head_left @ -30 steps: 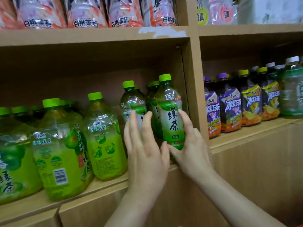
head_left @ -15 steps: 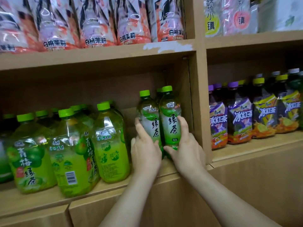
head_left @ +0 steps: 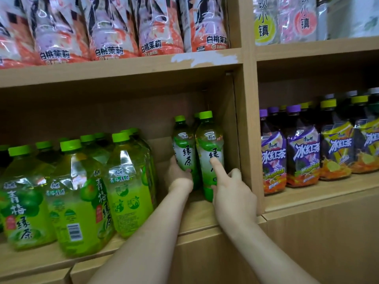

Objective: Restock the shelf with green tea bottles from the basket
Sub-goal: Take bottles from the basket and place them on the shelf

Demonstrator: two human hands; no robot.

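Observation:
Two small green tea bottles with green caps stand upright at the right end of the middle shelf (head_left: 196, 214), with at least one more behind them. My left hand (head_left: 180, 176) grips the left green tea bottle (head_left: 183, 145) low down, thumb on the front and fingers behind it. My right hand (head_left: 232, 191) touches the right green tea bottle (head_left: 209, 140): its straight index finger presses on the label, its other fingers are curled beside the bottle. This bottle stands close to the wooden divider (head_left: 247, 140). The basket is out of view.
Large green plum tea bottles (head_left: 127, 191) fill the shelf's left part, with a gap between them and the small bottles. Peach jasmine bottles (head_left: 160, 27) line the shelf above. Right of the divider stand purple and yellow iced tea bottles (head_left: 303, 156).
Both bottles have moved deeper onto the shelf and toward the divider. My right hand went from wrapping the right bottle to pressing it with one finger; my left hand now wraps the left bottle.

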